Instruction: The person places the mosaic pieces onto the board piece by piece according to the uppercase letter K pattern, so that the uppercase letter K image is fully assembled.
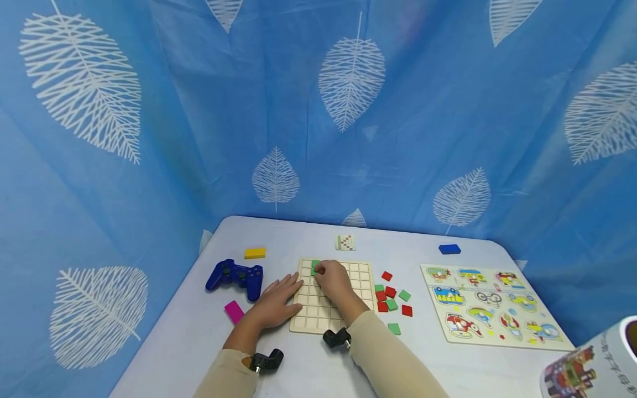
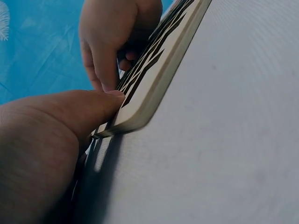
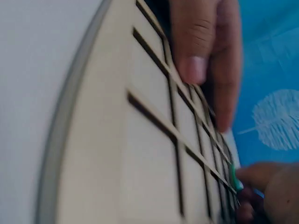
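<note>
A wooden grid board (image 1: 308,323) lies on the table in the head view. My right hand (image 1: 334,281) is over its upper left part, thumb and finger pinching a small green tile (image 3: 234,176) down at the grid. Another bit of green tile (image 1: 316,263) shows in the top row, partly covered by the fingertips. My left hand (image 1: 275,304) rests at the board's left edge with fingers fairly straight. In the left wrist view its thumb (image 2: 100,103) touches the board's rim near a corner. Loose red and green square tiles (image 1: 391,304) lie just right of the board.
A small pattern card (image 1: 345,242) lies behind the board. Left are a blue game controller (image 1: 239,276), a yellow block (image 1: 255,252) and a magenta block (image 1: 234,312). Right are a picture puzzle board (image 1: 448,320), a blue block (image 1: 449,249) and a printed cup (image 1: 587,359).
</note>
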{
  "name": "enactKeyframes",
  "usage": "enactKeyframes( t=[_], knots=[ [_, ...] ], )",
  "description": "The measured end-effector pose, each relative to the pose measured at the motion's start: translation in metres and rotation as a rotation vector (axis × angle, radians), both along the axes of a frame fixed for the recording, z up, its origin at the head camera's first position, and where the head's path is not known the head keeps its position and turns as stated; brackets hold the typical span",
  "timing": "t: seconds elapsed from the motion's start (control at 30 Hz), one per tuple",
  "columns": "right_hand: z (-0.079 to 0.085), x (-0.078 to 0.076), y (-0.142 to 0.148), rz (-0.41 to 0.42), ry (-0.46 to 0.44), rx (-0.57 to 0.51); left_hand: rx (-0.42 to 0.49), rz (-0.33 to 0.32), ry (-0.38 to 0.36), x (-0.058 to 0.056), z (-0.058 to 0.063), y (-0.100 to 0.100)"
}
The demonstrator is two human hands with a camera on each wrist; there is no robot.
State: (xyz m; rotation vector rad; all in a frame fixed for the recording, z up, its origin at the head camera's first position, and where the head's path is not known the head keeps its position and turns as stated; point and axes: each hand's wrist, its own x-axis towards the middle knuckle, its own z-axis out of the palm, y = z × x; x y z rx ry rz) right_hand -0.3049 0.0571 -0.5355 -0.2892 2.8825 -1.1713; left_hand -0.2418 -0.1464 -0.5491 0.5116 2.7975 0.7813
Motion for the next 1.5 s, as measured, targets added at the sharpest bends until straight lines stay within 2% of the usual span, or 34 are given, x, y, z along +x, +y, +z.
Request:
enactKeyframes(
  t=[0.1, 0.17, 0.27, 0.37, 0.47, 0.53, 0.7, 0.83, 0.93, 1.07, 1.2, 1.27, 1.33, 1.5],
  knots=[
    [0.005, 0.004, 0.023, 0.050, -0.002, -0.030, 0.004, 0.006, -0.007, 0.000, 0.000, 0.002],
    [0.011, 0.007, 0.050, 0.043, -0.002, -0.026, -0.001, 0.012, -0.008, 0.001, 0.000, 0.002],
    [0.018, 0.011, 0.104, -0.035, -0.021, 0.048, -0.010, 0.018, -0.004, 0.000, 0.002, 0.003],
    [0.020, 0.018, 0.158, -0.140, -0.115, 0.140, -0.008, 0.020, 0.000, -0.001, 0.003, 0.003],
    [0.015, 0.029, 0.200, -0.184, -0.213, 0.193, -0.013, 0.020, -0.006, -0.002, 0.001, 0.004],
    [0.012, 0.035, 0.216, -0.196, -0.252, 0.192, -0.019, 0.021, -0.008, -0.003, 0.000, 0.005],
    [0.007, 0.039, 0.229, -0.186, -0.235, 0.167, -0.004, 0.028, -0.008, -0.003, 0.000, 0.006],
    [0.007, 0.038, 0.225, -0.190, -0.217, 0.155, 0.007, 0.019, -0.007, -0.003, 0.000, 0.006],
    [0.009, 0.038, 0.210, -0.232, -0.217, 0.099, -0.008, 0.017, -0.002, -0.003, -0.002, 0.005],
    [0.010, 0.035, 0.156, -0.220, -0.146, -0.009, -0.019, 0.017, -0.002, -0.002, -0.003, 0.004],
    [0.006, 0.031, 0.087, -0.075, -0.064, -0.086, -0.004, 0.012, -0.014, -0.001, -0.002, 0.004],
    [0.004, 0.029, 0.058, -0.002, -0.047, -0.084, 0.001, 0.008, -0.011, 0.000, -0.002, 0.004],
    [0.001, 0.027, 0.036, 0.030, -0.032, -0.051, 0.000, 0.003, -0.004, -0.001, -0.002, 0.004],
    [-0.004, 0.022, 0.008, -0.021, 0.027, 0.056, -0.008, 0.006, 0.015, -0.001, -0.002, 0.003]
  ],
)
